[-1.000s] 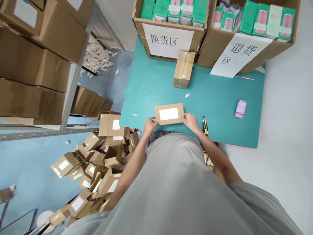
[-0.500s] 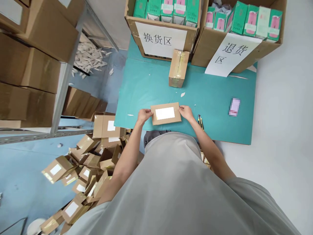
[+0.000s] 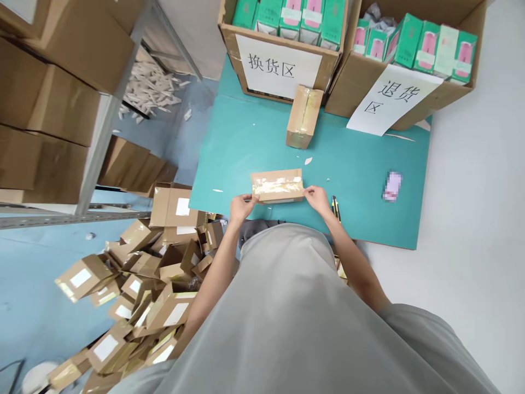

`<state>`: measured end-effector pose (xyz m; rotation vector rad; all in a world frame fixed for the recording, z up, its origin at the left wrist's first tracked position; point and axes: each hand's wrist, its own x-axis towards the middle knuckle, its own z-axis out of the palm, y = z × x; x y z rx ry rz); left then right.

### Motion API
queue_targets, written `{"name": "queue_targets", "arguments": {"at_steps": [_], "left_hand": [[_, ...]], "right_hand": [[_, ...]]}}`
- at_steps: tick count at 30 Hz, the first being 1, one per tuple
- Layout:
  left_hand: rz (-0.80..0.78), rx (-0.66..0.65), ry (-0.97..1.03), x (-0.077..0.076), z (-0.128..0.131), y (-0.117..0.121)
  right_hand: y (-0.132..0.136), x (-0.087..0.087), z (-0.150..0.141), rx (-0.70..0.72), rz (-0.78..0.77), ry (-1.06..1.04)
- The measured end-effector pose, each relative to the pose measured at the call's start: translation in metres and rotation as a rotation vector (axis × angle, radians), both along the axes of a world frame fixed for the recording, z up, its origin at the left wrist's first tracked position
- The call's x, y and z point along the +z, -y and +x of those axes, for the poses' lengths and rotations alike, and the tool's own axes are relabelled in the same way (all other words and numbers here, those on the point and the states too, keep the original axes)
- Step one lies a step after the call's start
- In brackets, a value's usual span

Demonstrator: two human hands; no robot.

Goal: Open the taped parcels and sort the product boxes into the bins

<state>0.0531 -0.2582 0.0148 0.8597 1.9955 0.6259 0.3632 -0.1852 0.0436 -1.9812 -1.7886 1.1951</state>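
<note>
Between my two hands is a small cardboard box (image 3: 277, 186), its taped seam facing up and a strip of white label showing along its near side. My left hand (image 3: 243, 208) pinches the box's left end, thumb and fingers at its lower corner. At the right end, my right hand (image 3: 316, 198) grips the other lower corner with its fingertips. A yellow and black utility knife (image 3: 336, 208) lies on the green tabletop (image 3: 238, 142), just right of my right hand. Farther back stands a second taped cardboard box (image 3: 304, 117).
Two large cartons (image 3: 283, 65) (image 3: 348, 82) with paper signs hold green boxes at the table's back. A pixelated pink item (image 3: 392, 186) lies at the right. Shelves of cartons (image 3: 61, 104) rise on the left, above a floor pile of opened boxes (image 3: 172, 268).
The small box has been turned over between my hands: its white label faced up before, and now its taped seam does. The camera view has shifted slightly.
</note>
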Motion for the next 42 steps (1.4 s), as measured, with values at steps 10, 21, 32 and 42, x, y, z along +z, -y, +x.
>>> {"name": "queue_targets", "arguments": {"at_steps": [10,21,32,42], "left_hand": [[0.034,0.055,0.164,-0.008,0.012,0.005],[0.238,-0.063,-0.041,0.031,0.063,0.007],[0.501,-0.621,-0.327,0.092,0.163,-0.025],[0.477,-0.515,-0.272,0.079,0.127,-0.015]], "right_hand": [[0.003,-0.02,0.009,-0.011,-0.057,-0.084],[-0.001,-0.043,0.035,-0.111,-0.052,-0.175],[-0.011,-0.073,0.096,-0.405,-0.228,-0.301],[0.001,-0.066,0.091,-0.427,-0.237,-0.38]]}}
